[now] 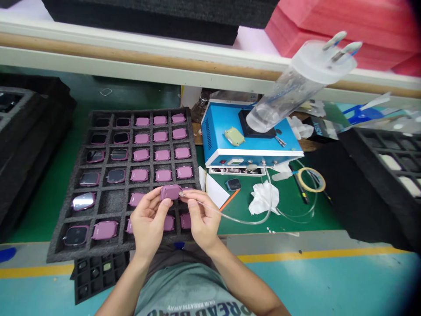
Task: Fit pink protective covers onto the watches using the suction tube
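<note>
My left hand [149,221] grips a purple smartwatch case [170,192] between thumb and fingers, above a grey foam tray [110,202]. Pinched in my right hand [203,218] is the end of a clear thin tube [241,220], its tip touching or very close to the case's right edge. The tube runs to the front of a blue machine [253,153]. Rows of purple watch cases fill most of the tray's compartments; those in the two left columns mostly show dark screens, the others purple backs. One compartment below my left hand's level, in the second column, holds nothing.
A pale green watch case [234,136] and a clear cylinder [289,87] stand on the machine. Crumpled tissue [263,197], a dark watch [233,184], a tape roll [311,180] and a pen [300,188] lie right of my hands. Black foam trays [391,153] stand at right.
</note>
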`<state>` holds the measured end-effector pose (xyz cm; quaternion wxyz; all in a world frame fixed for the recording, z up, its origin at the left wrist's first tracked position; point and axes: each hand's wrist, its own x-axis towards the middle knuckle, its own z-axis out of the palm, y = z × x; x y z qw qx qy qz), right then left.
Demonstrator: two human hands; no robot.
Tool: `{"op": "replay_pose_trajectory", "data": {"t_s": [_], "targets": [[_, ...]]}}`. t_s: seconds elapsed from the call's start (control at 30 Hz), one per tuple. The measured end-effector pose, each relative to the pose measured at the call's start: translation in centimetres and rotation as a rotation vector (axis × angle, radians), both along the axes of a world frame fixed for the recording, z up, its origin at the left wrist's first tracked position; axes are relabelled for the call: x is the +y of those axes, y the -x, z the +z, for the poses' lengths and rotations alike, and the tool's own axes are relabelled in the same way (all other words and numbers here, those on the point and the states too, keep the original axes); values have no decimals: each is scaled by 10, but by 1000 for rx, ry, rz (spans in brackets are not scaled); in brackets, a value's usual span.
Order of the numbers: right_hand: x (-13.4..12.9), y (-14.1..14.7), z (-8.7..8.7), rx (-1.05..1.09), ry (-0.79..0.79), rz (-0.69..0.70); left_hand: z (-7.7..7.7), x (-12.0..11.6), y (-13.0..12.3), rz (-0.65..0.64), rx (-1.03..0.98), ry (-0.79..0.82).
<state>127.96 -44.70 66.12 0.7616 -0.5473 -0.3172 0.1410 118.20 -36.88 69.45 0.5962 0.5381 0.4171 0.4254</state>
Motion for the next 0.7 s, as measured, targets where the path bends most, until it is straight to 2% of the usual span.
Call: {"op": "replay_pose_trajectory", "data": {"t_s": [0.7], "targets": [[1,0,3,-13,18,-12,0,0,1,-2,19,2]]}}
